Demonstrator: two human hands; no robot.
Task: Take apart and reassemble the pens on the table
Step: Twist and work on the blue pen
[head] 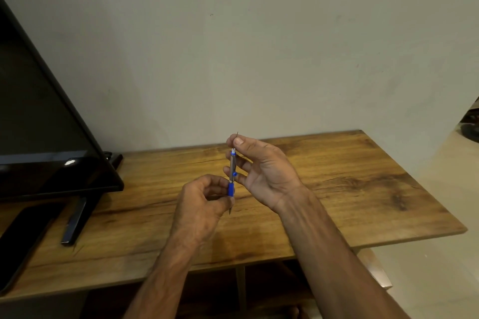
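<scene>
A slim pen (232,169) with a grey barrel, blue grip and blue clip stands nearly upright above the wooden table (337,189). My left hand (199,204) pinches its blue lower grip, and the pointed tip pokes out below the fingers. My right hand (261,171) is above and to the right, thumb and forefinger pinched on a thin dark rod (237,134) that sticks up just over the pen's white top end. Whether the rod sits inside the barrel is hidden by the fingers.
A black monitor (39,124) leans at the left on a dark stand foot (75,220). A dark flat device (23,238) lies at the table's near left. A plain wall rises behind the table. Pale floor lies to the right.
</scene>
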